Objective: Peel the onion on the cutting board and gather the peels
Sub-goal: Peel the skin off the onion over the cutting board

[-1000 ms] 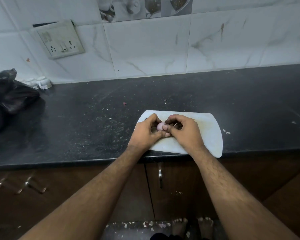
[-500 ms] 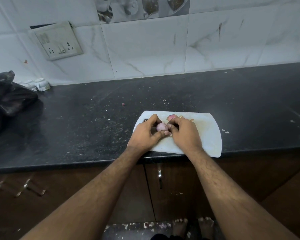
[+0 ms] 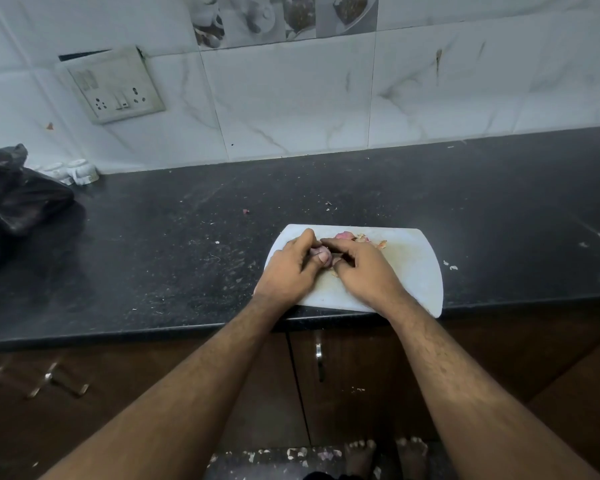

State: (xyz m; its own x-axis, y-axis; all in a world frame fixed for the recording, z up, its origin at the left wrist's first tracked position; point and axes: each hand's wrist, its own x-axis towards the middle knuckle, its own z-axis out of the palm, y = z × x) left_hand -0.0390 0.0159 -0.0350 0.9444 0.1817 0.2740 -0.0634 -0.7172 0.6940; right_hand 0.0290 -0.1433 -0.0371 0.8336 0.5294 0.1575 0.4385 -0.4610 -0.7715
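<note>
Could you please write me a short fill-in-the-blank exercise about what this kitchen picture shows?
1. Both hands, the left hand and the right hand, hold a small ____ between them.
2. They work over a white ____ that overhangs the counter edge.
3. The loose pink peels lie on the board's ____ edge, beyond the right hand.
4. A black ____ sits at the counter's far left.

Missing words: onion; cutting board; far; bag.

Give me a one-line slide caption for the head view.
Both hands, left hand and right hand, hold a small onion over the white cutting board, peels behind.
</note>
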